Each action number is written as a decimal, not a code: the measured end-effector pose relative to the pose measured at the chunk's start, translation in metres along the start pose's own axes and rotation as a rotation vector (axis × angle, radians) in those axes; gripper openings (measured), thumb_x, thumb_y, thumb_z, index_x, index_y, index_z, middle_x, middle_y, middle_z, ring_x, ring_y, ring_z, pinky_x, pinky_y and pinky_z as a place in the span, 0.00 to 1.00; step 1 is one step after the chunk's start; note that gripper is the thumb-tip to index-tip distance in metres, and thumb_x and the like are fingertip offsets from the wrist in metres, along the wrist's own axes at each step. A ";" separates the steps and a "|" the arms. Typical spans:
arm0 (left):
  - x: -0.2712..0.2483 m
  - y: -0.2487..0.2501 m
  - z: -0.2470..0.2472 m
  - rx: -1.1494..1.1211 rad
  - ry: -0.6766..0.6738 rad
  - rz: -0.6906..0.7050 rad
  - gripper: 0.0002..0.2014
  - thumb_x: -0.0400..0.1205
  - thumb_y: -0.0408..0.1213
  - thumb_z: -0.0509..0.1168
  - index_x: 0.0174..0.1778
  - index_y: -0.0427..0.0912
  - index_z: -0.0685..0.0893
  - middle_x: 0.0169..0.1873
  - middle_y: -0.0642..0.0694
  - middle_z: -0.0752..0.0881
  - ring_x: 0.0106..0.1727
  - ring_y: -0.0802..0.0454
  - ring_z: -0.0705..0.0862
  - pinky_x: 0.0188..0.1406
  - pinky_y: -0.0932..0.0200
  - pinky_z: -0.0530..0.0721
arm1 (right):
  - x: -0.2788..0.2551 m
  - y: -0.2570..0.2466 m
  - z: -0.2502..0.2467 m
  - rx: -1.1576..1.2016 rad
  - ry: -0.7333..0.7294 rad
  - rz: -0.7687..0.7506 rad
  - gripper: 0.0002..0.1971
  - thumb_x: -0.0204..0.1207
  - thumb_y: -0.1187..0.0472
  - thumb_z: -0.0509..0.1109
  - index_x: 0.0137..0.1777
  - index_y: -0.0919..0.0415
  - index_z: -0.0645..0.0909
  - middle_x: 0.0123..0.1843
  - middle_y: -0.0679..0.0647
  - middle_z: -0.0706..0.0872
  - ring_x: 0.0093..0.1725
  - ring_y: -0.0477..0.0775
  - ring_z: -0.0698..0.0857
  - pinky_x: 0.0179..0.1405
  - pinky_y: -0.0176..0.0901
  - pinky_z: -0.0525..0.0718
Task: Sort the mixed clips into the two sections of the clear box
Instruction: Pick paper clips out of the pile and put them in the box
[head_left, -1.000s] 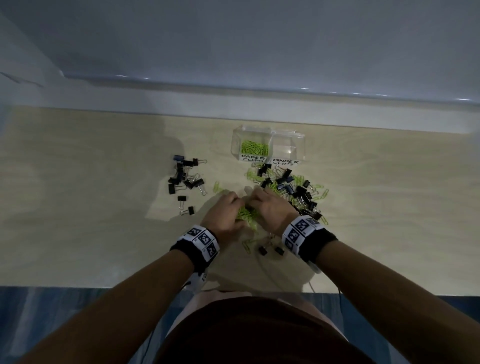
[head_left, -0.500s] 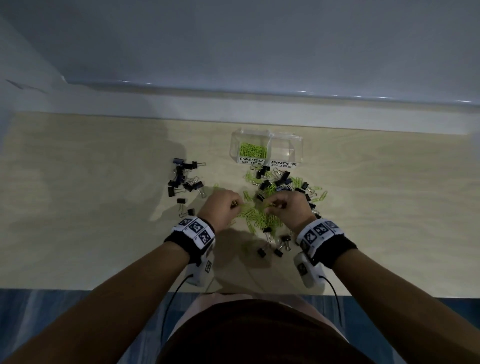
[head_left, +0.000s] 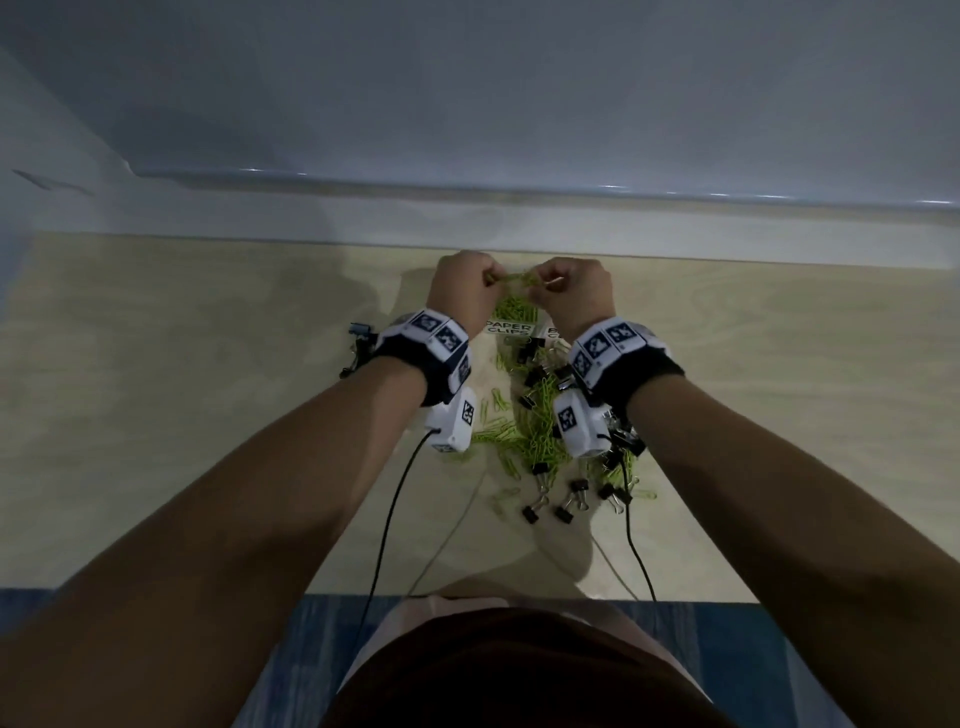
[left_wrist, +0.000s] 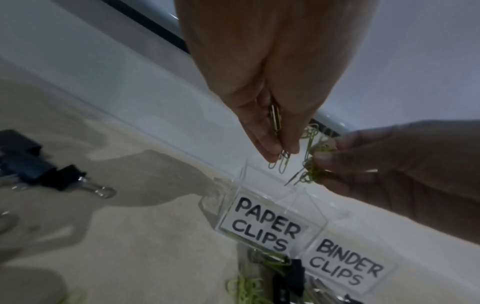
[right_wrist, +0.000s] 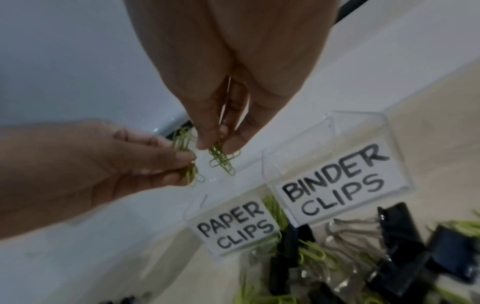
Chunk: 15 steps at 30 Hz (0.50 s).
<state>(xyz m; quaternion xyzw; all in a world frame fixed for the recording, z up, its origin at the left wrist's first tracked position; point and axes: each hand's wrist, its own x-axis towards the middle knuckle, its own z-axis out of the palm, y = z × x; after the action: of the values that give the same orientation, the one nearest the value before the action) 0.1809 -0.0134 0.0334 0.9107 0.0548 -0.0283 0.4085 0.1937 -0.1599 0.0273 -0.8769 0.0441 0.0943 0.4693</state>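
Both hands hover above the clear box (left_wrist: 262, 192), over its section labelled PAPER CLIPS (head_left: 510, 328). My left hand (head_left: 485, 280) pinches a bunch of green paper clips (left_wrist: 279, 158). My right hand (head_left: 543, 283) pinches another bunch of green paper clips (right_wrist: 221, 157). The two bunches almost touch. Green clips lie in the paper clip section (head_left: 511, 310). The section labelled BINDER CLIPS (right_wrist: 335, 181) looks empty. A mixed pile of green paper clips (head_left: 535, 431) and black binder clips (head_left: 571, 499) lies on the table in front of the box.
A second group of black binder clips (left_wrist: 39, 164) lies on the wooden table (head_left: 182, 389) left of the box. A white ledge and wall (head_left: 467, 218) rise just behind the box. Cables from the wrist cameras (head_left: 384, 519) hang toward the table's near edge.
Both hands have lifted from the mixed pile and moved forward to above the box, each carrying green paper clips.
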 end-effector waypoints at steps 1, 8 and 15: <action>0.005 -0.001 0.004 0.055 -0.030 0.001 0.09 0.75 0.36 0.72 0.48 0.37 0.90 0.44 0.41 0.91 0.42 0.50 0.86 0.48 0.60 0.84 | 0.004 0.001 0.004 -0.051 -0.005 -0.001 0.07 0.68 0.64 0.78 0.45 0.55 0.88 0.40 0.48 0.89 0.37 0.43 0.86 0.39 0.32 0.85; -0.027 -0.024 -0.003 0.210 -0.072 0.191 0.14 0.80 0.32 0.65 0.61 0.42 0.84 0.57 0.43 0.86 0.54 0.46 0.84 0.58 0.52 0.82 | -0.026 0.024 0.011 -0.383 -0.113 -0.332 0.13 0.72 0.74 0.67 0.53 0.61 0.85 0.52 0.57 0.88 0.49 0.55 0.86 0.54 0.47 0.86; -0.098 -0.094 0.012 0.394 -0.264 -0.027 0.20 0.78 0.41 0.68 0.64 0.38 0.79 0.62 0.40 0.74 0.65 0.42 0.71 0.70 0.47 0.73 | -0.082 0.044 0.051 -0.652 -0.564 -0.587 0.18 0.69 0.75 0.69 0.59 0.64 0.81 0.58 0.60 0.83 0.52 0.61 0.83 0.52 0.53 0.87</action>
<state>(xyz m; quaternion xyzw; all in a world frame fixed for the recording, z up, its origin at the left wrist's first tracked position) 0.0717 0.0325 -0.0344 0.9603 0.0065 -0.1628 0.2263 0.0994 -0.1430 -0.0192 -0.8935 -0.3634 0.2002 0.1721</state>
